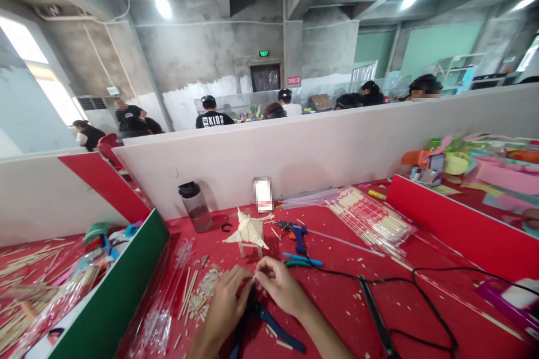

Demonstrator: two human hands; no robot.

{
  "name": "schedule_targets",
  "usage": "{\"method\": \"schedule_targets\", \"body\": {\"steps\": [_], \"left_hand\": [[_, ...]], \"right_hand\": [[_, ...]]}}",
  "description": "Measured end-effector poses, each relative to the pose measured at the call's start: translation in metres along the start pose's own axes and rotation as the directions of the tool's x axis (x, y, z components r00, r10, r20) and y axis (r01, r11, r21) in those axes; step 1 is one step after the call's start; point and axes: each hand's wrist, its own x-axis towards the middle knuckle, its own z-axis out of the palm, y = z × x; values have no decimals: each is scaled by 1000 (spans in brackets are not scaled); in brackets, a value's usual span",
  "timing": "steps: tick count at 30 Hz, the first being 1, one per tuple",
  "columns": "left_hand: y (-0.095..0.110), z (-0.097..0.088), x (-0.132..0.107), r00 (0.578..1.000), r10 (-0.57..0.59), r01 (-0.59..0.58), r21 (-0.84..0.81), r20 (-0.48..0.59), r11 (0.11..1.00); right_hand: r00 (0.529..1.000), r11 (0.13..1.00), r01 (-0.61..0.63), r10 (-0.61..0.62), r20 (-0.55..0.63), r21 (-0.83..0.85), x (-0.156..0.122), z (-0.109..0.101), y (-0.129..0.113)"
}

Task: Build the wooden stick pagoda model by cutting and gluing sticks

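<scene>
My left hand [228,296] and my right hand [278,285] meet over the red table, fingertips pinched close together. Whatever lies between the fingers is too small or hidden to make out. Below them rests a pair of dark blue-handled pliers [275,326], its head partly covered by my hands. Just beyond stands a small pavilion model [248,230] of pale wooden sticks with a pointed, flared roof. A blue hot glue gun [298,235] lies to its right. Small cut stick pieces [204,297] are heaped beside my left hand.
A water bottle [196,207] stands at the back left, near a white partition [295,157]. Bundled wooden sticks [370,219] lie at the right. A black cable [433,320] loops across the right side. A green divider [113,291] borders the left. People sit beyond the partition.
</scene>
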Motion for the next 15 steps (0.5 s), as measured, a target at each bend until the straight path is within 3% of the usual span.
{"method": "schedule_targets", "body": {"steps": [9,12,15], "left_hand": [[5,-11,4,1000,9,-8,-16,22,1000],[1,-25,12,994,-38,34,-40,-101,999],[-10,-43,29,959,-89,87,-19,-268,996]], "right_hand": [[999,1000,-3,2,-39,-21,3,-3,-7],[997,1000,15,-16,-76,-20,5,-6,-6],[994,999,26,-28,-103,-19,6,-8,-5]]}}
